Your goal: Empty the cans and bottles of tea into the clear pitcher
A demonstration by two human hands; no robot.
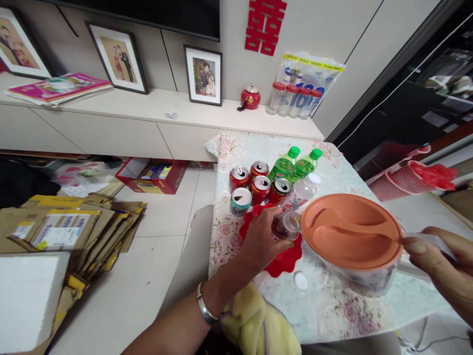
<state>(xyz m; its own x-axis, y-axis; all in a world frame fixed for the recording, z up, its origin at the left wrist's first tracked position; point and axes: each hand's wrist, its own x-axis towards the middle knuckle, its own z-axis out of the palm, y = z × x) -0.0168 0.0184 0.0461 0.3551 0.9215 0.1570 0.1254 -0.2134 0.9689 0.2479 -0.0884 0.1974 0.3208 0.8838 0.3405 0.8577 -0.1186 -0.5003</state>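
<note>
My left hand (262,236) is closed around a clear plastic bottle (286,225), dark inside and without a cap. The bottle is tilted, its mouth beside the left edge of an orange lid (353,229). That lid covers a clear pitcher (369,283), whose handle my right hand (439,261) grips at the right. Whether liquid passes between the two I cannot tell. Under my left hand lies a red scalloped tray (283,264). A white cap (300,281) rests on the tablecloth near it.
Several drink cans (260,186), two green-capped bottles (303,165) and a white-capped clear bottle (301,192) stand behind my left hand. A yellow cloth (258,320) lies at the near table edge. Folded cardboard (70,231) is stacked on the floor at left. Lidded jars (293,101) stand on the cabinet.
</note>
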